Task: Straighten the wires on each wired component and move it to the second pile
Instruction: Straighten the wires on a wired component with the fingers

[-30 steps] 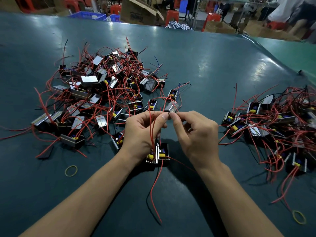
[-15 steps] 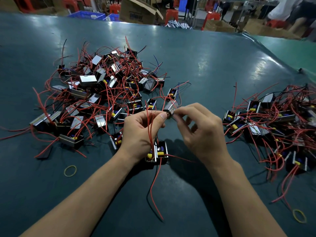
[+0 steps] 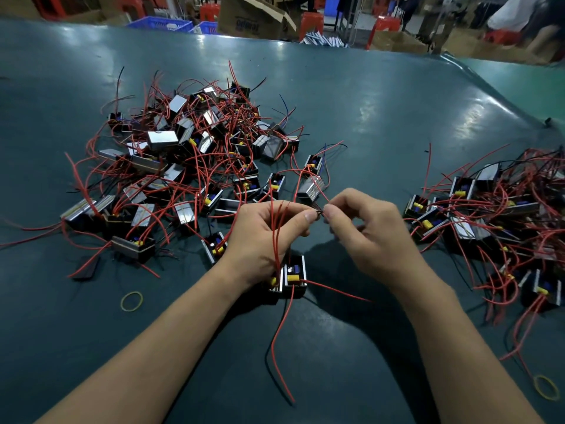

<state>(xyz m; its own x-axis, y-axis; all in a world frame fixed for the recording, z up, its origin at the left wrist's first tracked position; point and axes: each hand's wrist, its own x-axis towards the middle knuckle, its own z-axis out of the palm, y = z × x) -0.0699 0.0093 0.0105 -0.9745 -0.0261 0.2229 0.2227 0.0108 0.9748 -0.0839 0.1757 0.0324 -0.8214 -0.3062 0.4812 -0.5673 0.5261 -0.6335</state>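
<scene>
The left hand point(image 3: 263, 240) grips a bunch of red wires point(image 3: 276, 234) rising from the wired component point(image 3: 293, 275), which sits on the table point(image 3: 382, 123) under its wrist. Its thumb and forefinger pinch a dark wire tip, and the right hand point(image 3: 367, 231), fingers curled, pinches the same tip from the other side, so the two hands almost touch. Beyond and to the left of the left hand lies the unsorted pile point(image 3: 195, 166); the second pile point(image 3: 495, 215) lies to the right of the right hand. Two loose red leads point(image 3: 281, 341) trail from the component toward the person. The likely trouble is these leads: lifted toward the second pile, they could snag on neighbouring wires and drag other parts along. A hard pull on the thin tip could kink it or strain its joint.
</scene>
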